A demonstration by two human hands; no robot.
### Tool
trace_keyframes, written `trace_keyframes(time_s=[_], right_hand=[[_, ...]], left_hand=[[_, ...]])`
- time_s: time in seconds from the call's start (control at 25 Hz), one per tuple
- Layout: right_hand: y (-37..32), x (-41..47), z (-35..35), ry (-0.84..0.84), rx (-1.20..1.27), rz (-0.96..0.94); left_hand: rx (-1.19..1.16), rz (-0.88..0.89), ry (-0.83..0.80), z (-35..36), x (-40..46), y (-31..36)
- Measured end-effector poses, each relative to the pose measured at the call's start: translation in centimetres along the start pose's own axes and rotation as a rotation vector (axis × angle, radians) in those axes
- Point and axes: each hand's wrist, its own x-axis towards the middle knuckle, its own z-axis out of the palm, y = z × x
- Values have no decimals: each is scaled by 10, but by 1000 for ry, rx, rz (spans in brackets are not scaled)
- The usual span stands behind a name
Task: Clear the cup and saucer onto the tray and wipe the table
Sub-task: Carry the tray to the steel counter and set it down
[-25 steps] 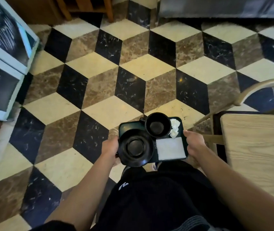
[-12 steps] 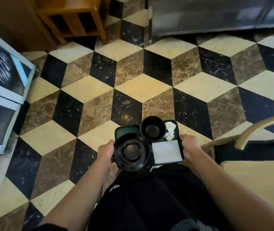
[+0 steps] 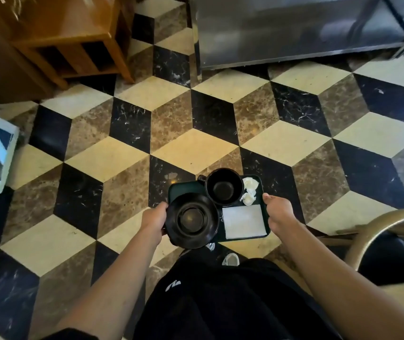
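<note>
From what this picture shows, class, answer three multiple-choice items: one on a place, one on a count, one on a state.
1. Where does the folded white cloth lie on the dark green tray?
A. under the saucer
B. in the near right corner
C. inside the cup

2. How many crumpled white paper wads lie beside the black cup?
A. two
B. four
C. none

3. How is the tray carried?
A. balanced on one palm
B. resting on a table
C. held at both short sides by two hands

Key: 1 B, the cloth sits right of the black round saucer. 2 A, two wads show. 3 C, left hand and right hand each keep a grip over the floor.
</note>
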Motion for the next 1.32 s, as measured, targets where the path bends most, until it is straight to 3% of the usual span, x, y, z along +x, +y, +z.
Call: trace_keyframes(time_s=[0.24, 0.72, 0.96, 1.32], right_hand=[[-66, 41, 39, 104, 21, 9], [-181, 104, 94, 217, 111, -18], [-250, 168, 101, 196, 143, -30], [-411, 257, 102, 125, 136, -27]], left_hand=[[91, -18, -101, 35, 53, 100], [178, 88, -137, 109, 118, 270], [221, 89, -131, 172, 143, 340], [160, 74, -86, 282, 156, 458]])
